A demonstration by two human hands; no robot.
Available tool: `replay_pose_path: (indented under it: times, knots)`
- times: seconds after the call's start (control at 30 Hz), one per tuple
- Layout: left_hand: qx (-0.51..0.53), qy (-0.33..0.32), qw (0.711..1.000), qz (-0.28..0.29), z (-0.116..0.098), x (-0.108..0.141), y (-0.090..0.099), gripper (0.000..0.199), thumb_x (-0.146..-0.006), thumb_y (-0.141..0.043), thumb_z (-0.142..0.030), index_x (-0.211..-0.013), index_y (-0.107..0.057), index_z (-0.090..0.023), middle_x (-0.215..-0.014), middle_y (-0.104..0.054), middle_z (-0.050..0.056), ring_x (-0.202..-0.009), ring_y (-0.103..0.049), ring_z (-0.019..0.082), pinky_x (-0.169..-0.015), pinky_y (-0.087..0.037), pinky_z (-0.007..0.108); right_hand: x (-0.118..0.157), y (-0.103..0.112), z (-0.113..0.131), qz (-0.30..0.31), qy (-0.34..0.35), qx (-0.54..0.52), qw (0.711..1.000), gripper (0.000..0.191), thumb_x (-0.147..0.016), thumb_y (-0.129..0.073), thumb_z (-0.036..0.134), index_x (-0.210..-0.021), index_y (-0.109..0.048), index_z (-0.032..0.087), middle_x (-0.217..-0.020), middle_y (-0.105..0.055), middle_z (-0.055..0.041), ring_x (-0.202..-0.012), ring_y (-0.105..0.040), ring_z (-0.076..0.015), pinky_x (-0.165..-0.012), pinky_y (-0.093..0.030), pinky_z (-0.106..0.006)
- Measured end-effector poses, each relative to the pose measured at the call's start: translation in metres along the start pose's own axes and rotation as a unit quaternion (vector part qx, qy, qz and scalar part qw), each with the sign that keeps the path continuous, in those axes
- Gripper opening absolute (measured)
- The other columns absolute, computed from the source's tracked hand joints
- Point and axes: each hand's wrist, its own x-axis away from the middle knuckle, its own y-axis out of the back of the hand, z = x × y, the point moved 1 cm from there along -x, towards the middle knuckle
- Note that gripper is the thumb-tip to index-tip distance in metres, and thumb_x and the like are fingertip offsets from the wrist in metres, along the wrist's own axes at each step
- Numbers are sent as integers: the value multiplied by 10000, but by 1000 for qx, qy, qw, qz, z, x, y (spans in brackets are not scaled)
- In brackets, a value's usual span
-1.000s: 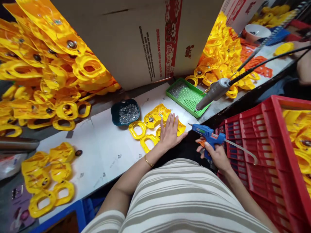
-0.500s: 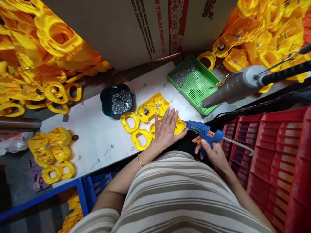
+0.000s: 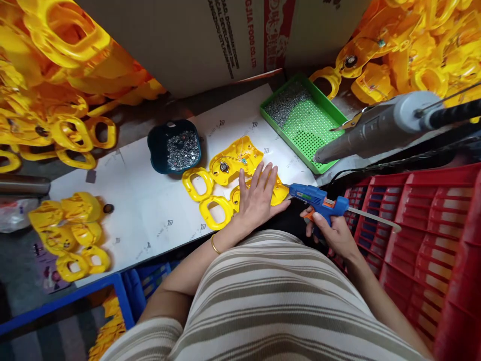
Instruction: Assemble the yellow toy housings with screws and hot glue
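Note:
My left hand (image 3: 257,196) lies flat with its fingers spread over a yellow plastic shell (image 3: 278,192), covering part of it. Just above it on the white board rests another yellow shell (image 3: 236,163) with a round metal part and thin wires inside. Both shells have ring-shaped handles pointing left. To the right, my right hand (image 3: 334,234) is wrapped round the handle of a blue glue gun (image 3: 310,194). The gun's nozzle meets the right end of the covered shell, and a pale glue stick (image 3: 374,217) sticks out of its back.
A dark bowl (image 3: 154,150) of small screws and a green tray (image 3: 302,161) of small metal pieces flank the shells. A grey power tool (image 3: 361,131) hangs above the tray. More yellow shells (image 3: 80,218) sit at left; a red crate (image 3: 421,240) stands at right.
The camera view has shifted slightly, so the bowl and the left shells appear further left. Both hands keep nearly the same places, with the gun still at the shell's right end.

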Motion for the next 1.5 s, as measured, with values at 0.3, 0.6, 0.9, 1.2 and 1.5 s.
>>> replay_pose_path:
  times: [0.3,0.6,0.9,1.2,1.5]
  knots:
    - [4,-6,1000,3,0,0,0,810,-847,-537,-618,-1482,-330,-159,-1522,-370,151,-1450,-256,321,-1175,118,554,1,2,23,4,0,81,997,374,-886,-498,558,-965,-564,198,-526,-584,24,-380,-482,-109,-363,-403,-226]
    - [11,-13,1000,4,-1,-1,2,814,-854,-533,-612,-1482,-328,-135,-1518,-374,162,-1446,-260,333,-1166,98,592,1,7,29,-9,-11,160,987,422,-866,-490,607,-828,-587,198,-517,-566,8,-419,-509,-130,-406,-384,-254]
    - [9,-13,1000,2,0,0,2,817,-854,-534,-617,-1482,-329,-137,-1521,-369,161,-1446,-261,328,-1164,124,571,3,7,30,-25,16,226,974,469,-882,-458,603,-646,-533,204,-505,-547,-8,-439,-489,-130,-437,-380,-266]
    - [-1,-11,1000,1,-2,-1,4,800,-862,-519,-614,-1475,-343,-133,-1512,-382,165,-1433,-289,329,-1165,66,603,4,3,35,-37,22,295,955,465,-898,-425,585,-643,-492,202,-508,-528,-2,-464,-476,-124,-479,-363,-270]
    - [1,-6,1000,-3,-2,0,2,817,-847,-543,-614,-1480,-338,-141,-1505,-390,175,-1431,-285,347,-1166,31,607,8,3,36,-40,22,280,959,422,-899,-446,566,-703,-496,195,-525,-520,11,-481,-478,-114,-490,-375,-259]
